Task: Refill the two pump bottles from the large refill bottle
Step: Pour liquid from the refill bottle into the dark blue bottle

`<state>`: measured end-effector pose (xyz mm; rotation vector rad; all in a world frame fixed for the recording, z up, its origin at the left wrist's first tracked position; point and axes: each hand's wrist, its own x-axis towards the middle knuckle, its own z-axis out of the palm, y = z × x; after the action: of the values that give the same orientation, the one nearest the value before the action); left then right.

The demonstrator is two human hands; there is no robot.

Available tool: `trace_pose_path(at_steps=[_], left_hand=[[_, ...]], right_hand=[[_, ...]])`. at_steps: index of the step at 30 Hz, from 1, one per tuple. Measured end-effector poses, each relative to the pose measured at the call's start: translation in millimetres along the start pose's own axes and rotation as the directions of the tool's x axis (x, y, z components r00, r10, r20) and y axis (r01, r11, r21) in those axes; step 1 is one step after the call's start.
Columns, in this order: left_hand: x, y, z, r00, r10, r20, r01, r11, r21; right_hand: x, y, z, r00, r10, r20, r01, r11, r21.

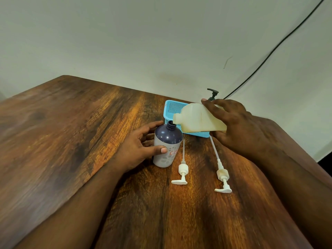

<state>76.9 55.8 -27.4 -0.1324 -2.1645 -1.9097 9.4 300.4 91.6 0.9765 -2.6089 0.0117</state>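
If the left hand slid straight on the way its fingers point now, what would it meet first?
The left hand already grips the open pump bottle, fingers pointing right. Past it, the nearer white pump head and its tube lie closest on the table, though depth is hard to judge.

Left grip point(142, 146) curled around something upright, right grip point(239, 126) clasping, tilted.
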Motion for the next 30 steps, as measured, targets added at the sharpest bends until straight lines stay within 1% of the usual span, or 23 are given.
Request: trace_pose_path(at_steps=[6, 30], left_hand=[[0.0, 0.5, 0.9, 1.0, 0.0, -0.006, 0.0, 1.0, -0.001], [-0.2, -1.0, 1.3, 1.0, 0.01, 0.001, -0.01, 1.0, -0.024]], right_hand=[[0.0, 0.5, 0.6, 1.0, -0.003, -0.018, 0.003, 1.0, -0.002], [0.5, 0.8, 1.0, 1.0, 0.01, 0.002, -0.01, 1.0, 0.016]])
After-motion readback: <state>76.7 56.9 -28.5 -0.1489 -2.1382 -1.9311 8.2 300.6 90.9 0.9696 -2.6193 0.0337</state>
